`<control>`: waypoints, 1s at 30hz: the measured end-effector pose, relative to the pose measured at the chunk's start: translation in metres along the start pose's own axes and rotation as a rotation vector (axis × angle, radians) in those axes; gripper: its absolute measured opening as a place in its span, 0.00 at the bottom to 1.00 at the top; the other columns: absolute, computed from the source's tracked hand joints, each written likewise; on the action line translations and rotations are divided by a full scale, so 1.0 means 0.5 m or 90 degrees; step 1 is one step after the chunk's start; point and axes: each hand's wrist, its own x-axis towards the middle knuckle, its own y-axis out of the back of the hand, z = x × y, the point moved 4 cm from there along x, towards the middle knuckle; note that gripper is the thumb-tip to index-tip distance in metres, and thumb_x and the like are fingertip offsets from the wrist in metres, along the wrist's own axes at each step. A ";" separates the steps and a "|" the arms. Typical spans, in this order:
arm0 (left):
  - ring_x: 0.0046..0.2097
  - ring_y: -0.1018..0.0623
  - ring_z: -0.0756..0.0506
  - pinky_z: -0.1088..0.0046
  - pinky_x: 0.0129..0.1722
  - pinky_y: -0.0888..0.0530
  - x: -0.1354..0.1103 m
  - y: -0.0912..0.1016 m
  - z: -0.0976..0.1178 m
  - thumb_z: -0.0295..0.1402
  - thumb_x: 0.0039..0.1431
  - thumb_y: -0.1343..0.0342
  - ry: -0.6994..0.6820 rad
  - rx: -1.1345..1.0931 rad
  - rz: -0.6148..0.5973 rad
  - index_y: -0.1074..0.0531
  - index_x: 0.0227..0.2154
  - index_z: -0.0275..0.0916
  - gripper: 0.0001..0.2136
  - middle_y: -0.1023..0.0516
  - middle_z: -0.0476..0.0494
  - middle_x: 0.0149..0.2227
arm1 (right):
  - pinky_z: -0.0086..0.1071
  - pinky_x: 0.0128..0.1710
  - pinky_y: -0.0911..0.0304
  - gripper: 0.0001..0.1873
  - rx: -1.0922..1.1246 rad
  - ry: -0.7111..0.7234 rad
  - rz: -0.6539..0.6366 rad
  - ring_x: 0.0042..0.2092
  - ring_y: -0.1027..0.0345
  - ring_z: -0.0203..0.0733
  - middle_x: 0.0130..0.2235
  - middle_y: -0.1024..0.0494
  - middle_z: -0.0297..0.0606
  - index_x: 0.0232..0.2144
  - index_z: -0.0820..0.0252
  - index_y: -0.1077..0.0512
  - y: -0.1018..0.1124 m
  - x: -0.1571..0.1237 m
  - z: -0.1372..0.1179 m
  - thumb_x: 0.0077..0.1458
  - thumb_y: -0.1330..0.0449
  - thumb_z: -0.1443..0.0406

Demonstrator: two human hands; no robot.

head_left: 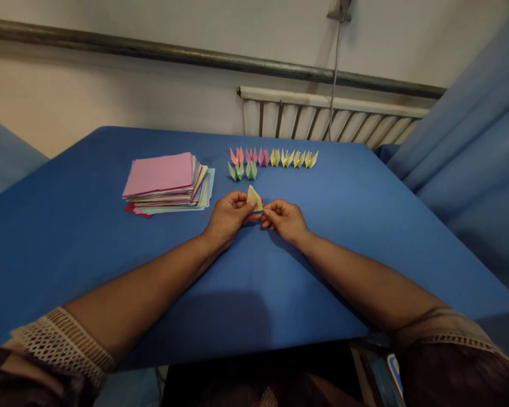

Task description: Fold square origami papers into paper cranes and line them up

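A small piece of folded yellow paper [254,198] is pinched between the thumb and fingers of my left hand [231,213], its pointed tip upward. My right hand [287,219] is closed at the paper's lower right corner, thumb against fingertips; the part it grips is mostly hidden. Just beyond my hands stand folded paper cranes in two rows. Yellow cranes [294,159] are at the right of the back row, with pink cranes [258,156] and an orange-pink crane [237,156] to their left. Two green cranes [244,171] stand in front.
A thick stack of coloured paper [159,175], pink on top, lies to the left on the blue table [322,226]. Behind the table are a radiator [305,116] and a pipe [173,53] along the wall. A blue curtain [470,130] hangs at the right.
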 end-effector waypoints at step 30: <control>0.35 0.22 0.52 0.74 0.42 0.23 0.054 -0.038 -0.035 0.36 0.41 0.27 0.096 -0.022 -0.174 0.21 0.31 0.36 0.14 0.20 0.47 0.32 | 0.33 0.36 0.35 0.06 -0.188 0.252 0.095 0.32 0.33 0.37 0.34 0.27 0.35 0.33 0.54 0.25 0.064 0.002 -0.065 0.55 0.39 0.60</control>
